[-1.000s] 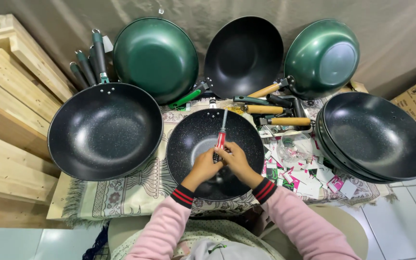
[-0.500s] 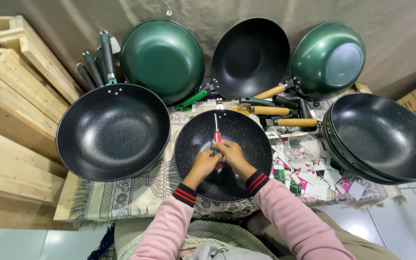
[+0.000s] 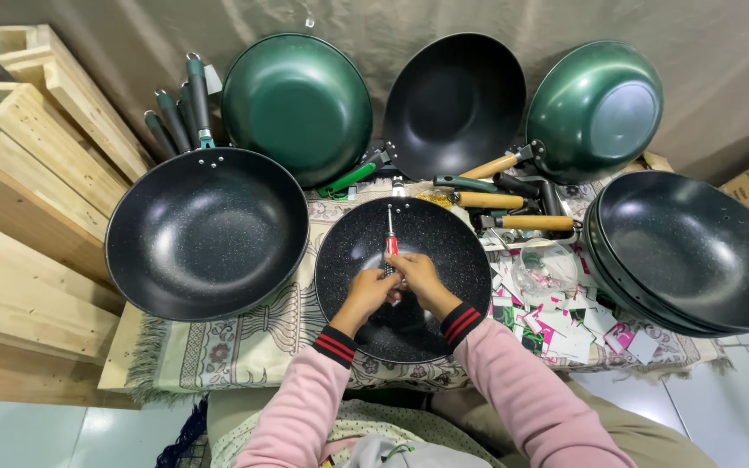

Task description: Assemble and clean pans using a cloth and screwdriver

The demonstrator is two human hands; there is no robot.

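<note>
Both hands over black speckled wok (image 3: 444, 251), left hand (image 3: 373, 290) & right hand (image 3: 416, 276) together – each clamped on red-handled screwdriver (image 3: 389, 244), tip toward rim rivets

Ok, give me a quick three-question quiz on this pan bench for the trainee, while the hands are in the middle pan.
1. True or false: both hands are together on the red-handled screwdriver inside the small black pan.
2. Which lies right of the small black pan? A) wooden planks B) a litter of paper cards C) a green bucket
3. What colour are the two pans leaning against the backdrop on either side of the leaning black pan?

Key:
1. True; the left hand and right hand meet at its handle.
2. B, the paper cards; the wooden planks are on the left.
3. Green: one green pan and another green pan.
</note>
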